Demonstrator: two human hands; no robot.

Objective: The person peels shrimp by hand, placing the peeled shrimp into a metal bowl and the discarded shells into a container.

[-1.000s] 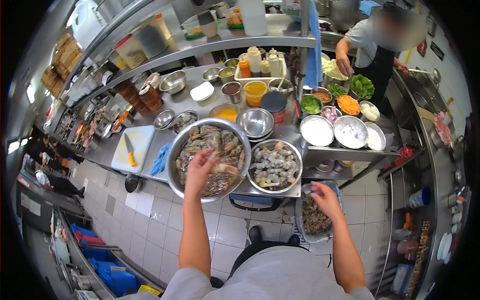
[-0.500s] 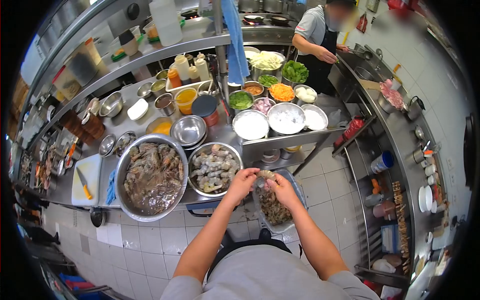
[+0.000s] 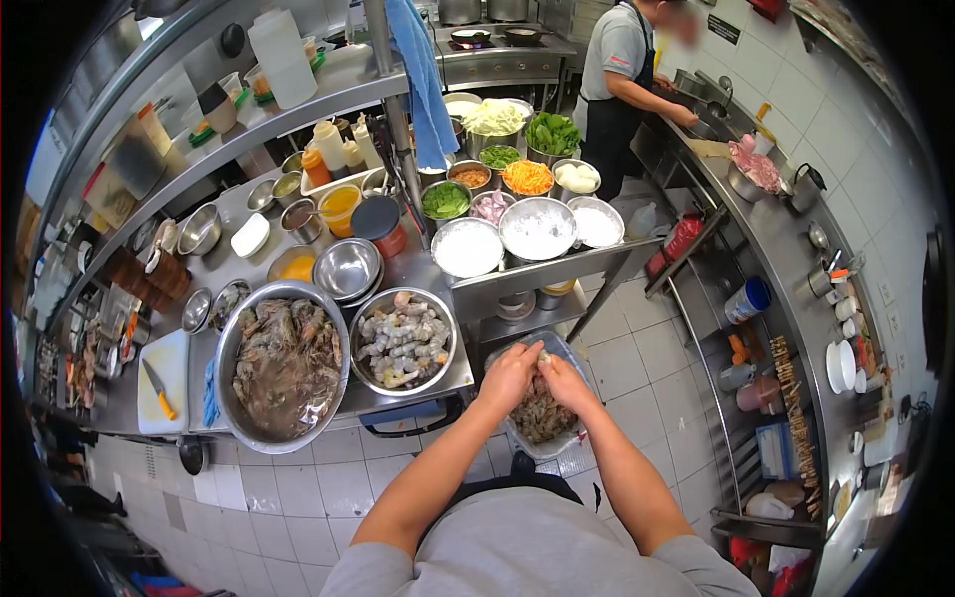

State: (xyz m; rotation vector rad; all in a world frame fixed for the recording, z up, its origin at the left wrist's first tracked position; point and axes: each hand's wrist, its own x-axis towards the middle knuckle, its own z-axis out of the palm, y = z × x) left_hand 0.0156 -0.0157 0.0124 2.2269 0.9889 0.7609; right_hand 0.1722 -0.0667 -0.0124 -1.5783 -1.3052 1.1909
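Left hand (image 3: 508,378) and right hand (image 3: 565,384) curled around shrimp (image 3: 543,356), mostly hidden; visible bit greyish.

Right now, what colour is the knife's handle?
The knife's handle is orange-yellow; it shows best in the head view.

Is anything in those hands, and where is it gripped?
What looks like a shrimp, between the fingers of the left hand and right hand. The fingers hide which part of it is gripped.
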